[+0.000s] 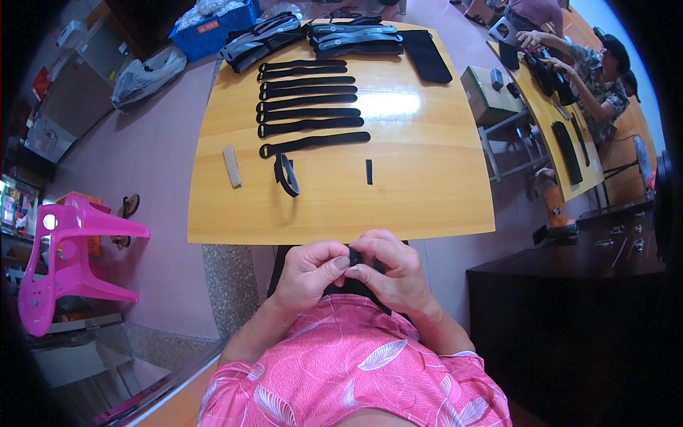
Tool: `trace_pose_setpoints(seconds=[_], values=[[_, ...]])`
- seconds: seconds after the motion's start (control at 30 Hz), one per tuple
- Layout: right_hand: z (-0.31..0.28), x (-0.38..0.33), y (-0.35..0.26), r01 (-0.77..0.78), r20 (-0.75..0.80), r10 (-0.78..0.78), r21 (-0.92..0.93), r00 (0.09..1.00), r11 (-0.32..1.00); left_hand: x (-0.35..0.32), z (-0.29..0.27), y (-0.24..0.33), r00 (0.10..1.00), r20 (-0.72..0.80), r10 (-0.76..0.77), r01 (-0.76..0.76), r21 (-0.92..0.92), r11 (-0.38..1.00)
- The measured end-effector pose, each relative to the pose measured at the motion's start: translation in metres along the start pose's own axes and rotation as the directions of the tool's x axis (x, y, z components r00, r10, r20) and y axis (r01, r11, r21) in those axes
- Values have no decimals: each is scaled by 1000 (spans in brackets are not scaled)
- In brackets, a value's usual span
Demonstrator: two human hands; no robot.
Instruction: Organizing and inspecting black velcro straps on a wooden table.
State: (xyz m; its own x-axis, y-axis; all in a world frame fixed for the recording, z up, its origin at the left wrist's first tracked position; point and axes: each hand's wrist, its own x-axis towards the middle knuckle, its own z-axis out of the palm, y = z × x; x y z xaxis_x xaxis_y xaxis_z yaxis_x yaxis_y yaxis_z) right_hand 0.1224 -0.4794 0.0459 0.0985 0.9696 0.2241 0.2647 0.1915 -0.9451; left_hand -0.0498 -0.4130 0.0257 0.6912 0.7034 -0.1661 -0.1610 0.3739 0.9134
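Observation:
Just off the front edge of the wooden table [334,220], my left hand [311,276] and my right hand [391,274] meet in front of my body. Both are closed, thumbs and fingertips pinching a small dark part of a black strap [354,257]. Most of that strap is covered by the fingers or blends into dark cloth below. Ahead of my hands a curled black strap [287,176] with a grey inner face stands on edge. A short black strip [369,171] lies to its right. Beyond are several flat black straps [316,142] in a row, looped ends to the left.
A beige segmented strip [232,166] lies on the table's left. Bundled grey-and-black straps [356,39] and a black pad [425,55] occupy the far edge. A pink stool [75,249] stands left, a dark cabinet [555,263] right. Another person [597,78] works at a neighbouring table.

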Motion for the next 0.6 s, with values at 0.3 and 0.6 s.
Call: trace_pose_setpoints(seconds=[0.3, 0.6], values=[[5, 4, 8, 86, 1, -86, -38, 996, 996, 7, -2, -6, 994, -98, 53, -45, 82, 996], [-3, 7, -5, -132, -120, 110, -202, 987, 970, 12, 4, -4, 884, 34, 466, -384, 620, 684]])
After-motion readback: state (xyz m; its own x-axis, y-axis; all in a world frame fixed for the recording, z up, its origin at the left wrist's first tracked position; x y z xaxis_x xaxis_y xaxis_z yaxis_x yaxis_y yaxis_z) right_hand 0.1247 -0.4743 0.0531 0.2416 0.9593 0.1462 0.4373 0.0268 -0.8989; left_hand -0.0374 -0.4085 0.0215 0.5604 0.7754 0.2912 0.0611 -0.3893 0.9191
